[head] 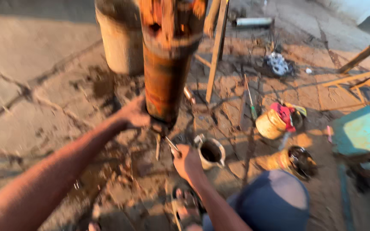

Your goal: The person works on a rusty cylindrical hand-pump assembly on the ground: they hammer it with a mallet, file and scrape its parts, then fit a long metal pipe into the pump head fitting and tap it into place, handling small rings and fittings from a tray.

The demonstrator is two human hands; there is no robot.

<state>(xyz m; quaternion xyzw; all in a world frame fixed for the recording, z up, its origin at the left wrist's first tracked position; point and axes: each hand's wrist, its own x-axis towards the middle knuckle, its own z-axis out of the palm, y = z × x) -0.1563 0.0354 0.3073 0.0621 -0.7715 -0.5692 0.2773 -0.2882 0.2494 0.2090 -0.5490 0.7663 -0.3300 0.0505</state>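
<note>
Cracked, oil-stained concrete is lying under the hanging rusty cylinder (165, 72). Your left hand (135, 114) is steadying its lower end; your right hand (187, 162), just below it, is gripping a thin tool (172, 146). Keep steadying the cylinder while working beside the metal cup (211, 152).

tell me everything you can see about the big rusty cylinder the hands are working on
The rusty cylinder is a long, round metal body, orange-brown with darker patches. It looks suspended upright, its top cut off by the frame edge and its narrower lower end just above the cracked ground. A wider collar with holes sits near the top, blurred. The left hand presses against its lower side; the right hand holds a thin tool up to its bottom end.
</note>
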